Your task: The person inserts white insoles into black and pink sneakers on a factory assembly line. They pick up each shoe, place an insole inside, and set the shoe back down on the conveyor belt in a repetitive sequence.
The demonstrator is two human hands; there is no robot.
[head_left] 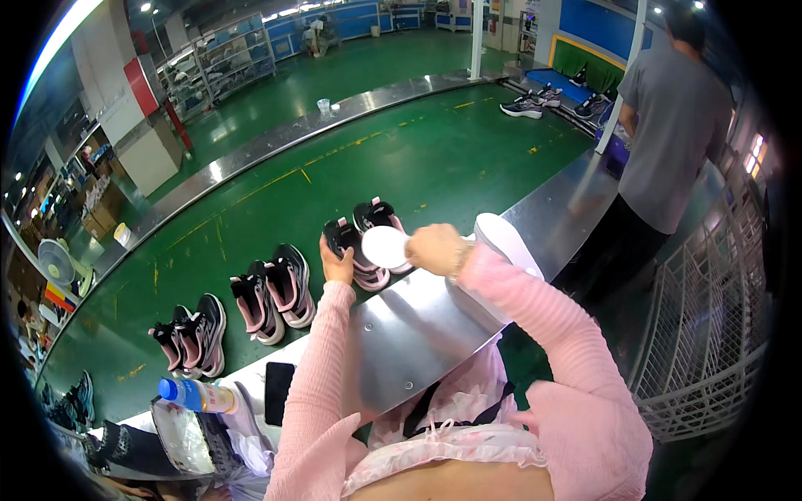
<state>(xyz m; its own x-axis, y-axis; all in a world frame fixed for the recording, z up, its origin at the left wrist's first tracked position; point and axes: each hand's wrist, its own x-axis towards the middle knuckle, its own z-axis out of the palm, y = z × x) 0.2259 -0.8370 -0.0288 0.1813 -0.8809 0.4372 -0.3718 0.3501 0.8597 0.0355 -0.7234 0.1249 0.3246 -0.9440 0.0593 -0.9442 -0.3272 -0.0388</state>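
Observation:
My left hand (337, 262) is closed on the side of a black and pink sneaker (364, 269), which stands on the green belt. In my right hand (436, 249) is a white insole (384, 247), pinched at one end. Its rounded end hangs over the sneaker's opening and hides part of it. Just behind sits the matching sneaker (373, 214), partly covered by the insole. To the right of my right wrist lie more white insoles (504, 238), half hidden by my pink sleeve.
Further sneaker pairs (276, 288) (194, 341) line the green belt (251, 209) to the left. A metal ledge (401, 342) runs before me, with a phone (278, 392) and a blue-capped bottle (196, 395). A person (677, 125) stands at the right near a wire rack (702, 334).

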